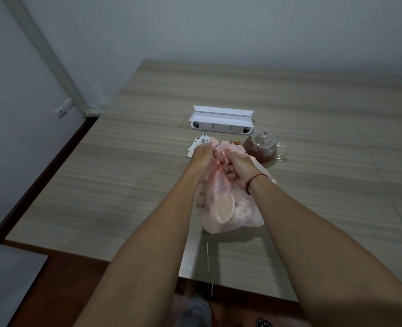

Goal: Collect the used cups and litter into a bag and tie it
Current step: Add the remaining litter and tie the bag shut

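table (313,95): wood-grain | socket box (221,121): white, lid up | glass teapot (262,146): lidded, brown tea, near box

No legible text; dark print on the white packets (200,143) too blurred

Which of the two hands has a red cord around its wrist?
The right hand: a red cord circles its wrist. The left hand has a bare wrist. Both grip the neck of the pink bag.

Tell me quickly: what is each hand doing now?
Left hand: grips the gathered top of the thin pink plastic bag.
Right hand: grips the same bag top.
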